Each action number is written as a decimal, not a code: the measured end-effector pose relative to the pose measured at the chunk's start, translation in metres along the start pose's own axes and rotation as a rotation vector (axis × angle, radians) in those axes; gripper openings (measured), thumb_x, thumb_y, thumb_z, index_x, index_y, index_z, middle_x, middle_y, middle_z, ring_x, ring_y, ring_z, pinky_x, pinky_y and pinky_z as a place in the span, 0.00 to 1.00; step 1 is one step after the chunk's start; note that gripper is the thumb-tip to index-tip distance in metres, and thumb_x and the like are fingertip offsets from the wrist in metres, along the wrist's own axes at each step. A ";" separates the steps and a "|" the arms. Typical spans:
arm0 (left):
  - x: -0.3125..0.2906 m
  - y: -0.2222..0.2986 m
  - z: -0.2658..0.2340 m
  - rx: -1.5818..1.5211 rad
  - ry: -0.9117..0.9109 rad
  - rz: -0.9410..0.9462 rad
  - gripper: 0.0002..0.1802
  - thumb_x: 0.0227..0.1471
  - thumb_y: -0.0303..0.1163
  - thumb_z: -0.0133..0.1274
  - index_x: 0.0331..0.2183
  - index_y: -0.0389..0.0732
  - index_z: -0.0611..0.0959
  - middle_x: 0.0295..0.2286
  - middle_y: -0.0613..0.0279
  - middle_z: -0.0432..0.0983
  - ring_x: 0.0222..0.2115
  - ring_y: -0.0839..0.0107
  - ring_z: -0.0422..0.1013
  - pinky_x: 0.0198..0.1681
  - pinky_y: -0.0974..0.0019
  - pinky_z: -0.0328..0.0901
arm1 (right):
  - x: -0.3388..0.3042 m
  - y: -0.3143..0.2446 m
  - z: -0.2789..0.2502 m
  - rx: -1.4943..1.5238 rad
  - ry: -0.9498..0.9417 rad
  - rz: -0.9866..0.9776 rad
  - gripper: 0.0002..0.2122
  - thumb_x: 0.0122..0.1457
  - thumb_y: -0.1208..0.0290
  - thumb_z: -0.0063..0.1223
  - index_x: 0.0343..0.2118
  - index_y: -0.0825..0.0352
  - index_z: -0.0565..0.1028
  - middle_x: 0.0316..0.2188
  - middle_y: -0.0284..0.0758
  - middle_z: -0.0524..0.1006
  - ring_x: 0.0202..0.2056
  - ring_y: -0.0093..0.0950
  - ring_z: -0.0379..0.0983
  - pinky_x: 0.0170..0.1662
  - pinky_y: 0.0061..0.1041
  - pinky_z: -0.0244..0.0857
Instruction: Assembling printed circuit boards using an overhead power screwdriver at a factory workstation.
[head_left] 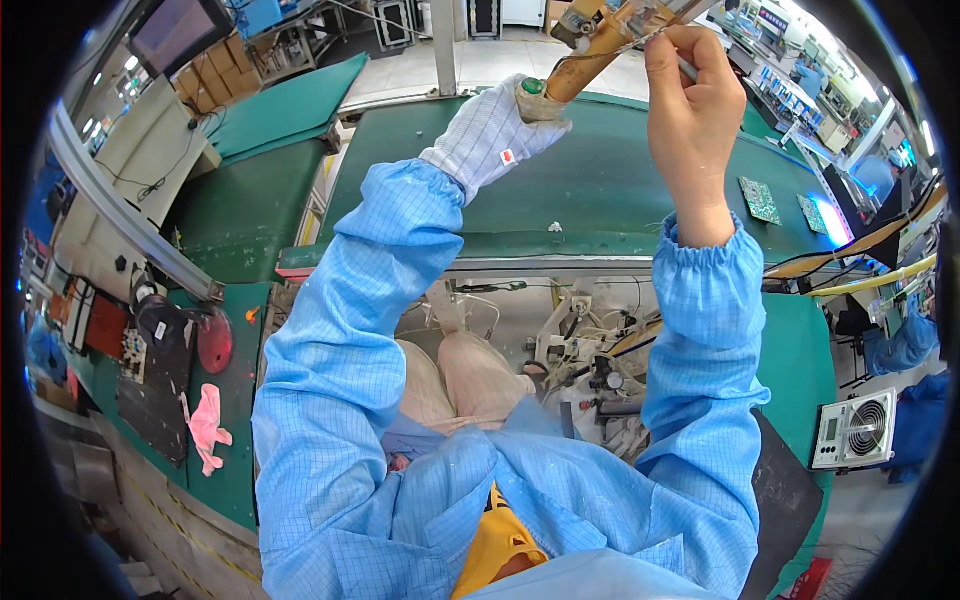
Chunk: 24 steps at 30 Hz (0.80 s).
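Note:
My left hand (500,135), in a white grid-patterned glove, is closed round the lower end of an amber-brown cylindrical tool (598,62). A round green button (532,87) shows at that end, by the thumb. The tool slants up to the right, and its upper fittings run out at the top edge. Bare and raised to the right of the tool, my right hand (697,110) has thumb and forefinger pinched together on a thin twisted wire (632,46), which runs along the tool. The pinched end itself is partly hidden by the fingers.
Below my hands runs a green conveyor belt (600,190) with a metal front edge. Two green circuit boards (760,200) lie on its right part. A pink glove (207,430) lies on the left bench; a white fan unit (853,430) stands at right. Metal fittings (600,375) sit beneath the belt.

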<state>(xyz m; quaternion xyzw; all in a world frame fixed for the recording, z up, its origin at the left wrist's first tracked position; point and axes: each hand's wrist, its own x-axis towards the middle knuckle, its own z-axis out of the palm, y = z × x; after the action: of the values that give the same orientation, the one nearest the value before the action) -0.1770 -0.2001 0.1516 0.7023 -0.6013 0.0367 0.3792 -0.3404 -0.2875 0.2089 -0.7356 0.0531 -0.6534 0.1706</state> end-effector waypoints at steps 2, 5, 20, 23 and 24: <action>-0.001 0.003 -0.001 -0.006 -0.015 -0.004 0.31 0.42 0.51 0.58 0.37 0.33 0.73 0.30 0.51 0.77 0.34 0.57 0.74 0.40 0.62 0.67 | -0.005 -0.006 0.000 -0.007 0.042 0.029 0.09 0.57 0.68 0.52 0.29 0.71 0.73 0.22 0.29 0.74 0.23 0.13 0.63 0.27 0.13 0.59; -0.001 -0.004 0.000 0.019 -0.022 0.040 0.30 0.42 0.51 0.58 0.35 0.33 0.74 0.30 0.50 0.77 0.34 0.56 0.73 0.39 0.61 0.67 | -0.007 -0.011 -0.001 -0.105 0.117 0.060 0.10 0.58 0.67 0.52 0.30 0.71 0.72 0.22 0.29 0.72 0.23 0.12 0.62 0.26 0.12 0.57; -0.005 -0.001 0.000 -0.116 0.007 -0.047 0.28 0.42 0.49 0.58 0.36 0.34 0.74 0.28 0.49 0.77 0.31 0.56 0.74 0.37 0.61 0.67 | -0.005 -0.007 -0.001 -0.024 0.107 0.044 0.08 0.55 0.70 0.55 0.31 0.71 0.75 0.23 0.29 0.76 0.25 0.12 0.68 0.28 0.12 0.63; -0.006 -0.003 0.001 -0.083 0.020 -0.061 0.28 0.42 0.48 0.58 0.36 0.34 0.74 0.28 0.49 0.77 0.32 0.56 0.74 0.38 0.60 0.67 | -0.005 -0.011 -0.001 -0.041 0.117 -0.017 0.07 0.54 0.72 0.56 0.30 0.71 0.76 0.21 0.30 0.76 0.24 0.13 0.69 0.27 0.13 0.63; -0.007 -0.003 0.000 -0.041 0.026 -0.072 0.28 0.42 0.48 0.58 0.36 0.34 0.74 0.28 0.49 0.77 0.32 0.55 0.74 0.38 0.60 0.67 | -0.005 -0.011 0.000 -0.065 0.105 -0.052 0.06 0.53 0.73 0.56 0.30 0.71 0.76 0.22 0.30 0.76 0.24 0.13 0.70 0.27 0.13 0.63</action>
<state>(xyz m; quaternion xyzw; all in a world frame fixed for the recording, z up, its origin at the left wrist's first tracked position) -0.1764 -0.1946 0.1468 0.7150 -0.5713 0.0199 0.4024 -0.3429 -0.2759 0.2077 -0.7067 0.0639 -0.6932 0.1264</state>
